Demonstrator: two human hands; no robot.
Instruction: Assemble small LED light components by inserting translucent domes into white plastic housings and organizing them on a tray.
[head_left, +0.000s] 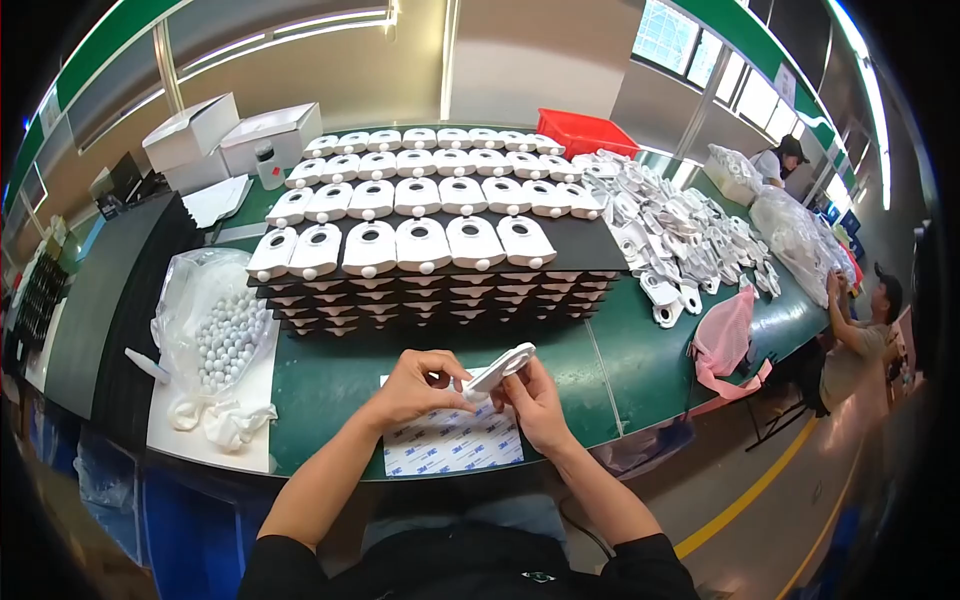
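A white plastic housing with a round hole at one end is held tilted between my two hands, above the near edge of the table. My left hand pinches its lower end; whether a small ball sits between those fingertips is hard to make out. Closed around the ringed end is my right hand, its thumb on the near side. Beneath both hands lies a white sheet with blue print. Straight ahead, rows of similar white housings, each with a white ball at its front, lie on stacked black trays.
To the left, a clear plastic bag holds many white balls, beside black boards. A heap of loose white parts, a red bin and pink mesh cloth are at right. Two other people work farther right.
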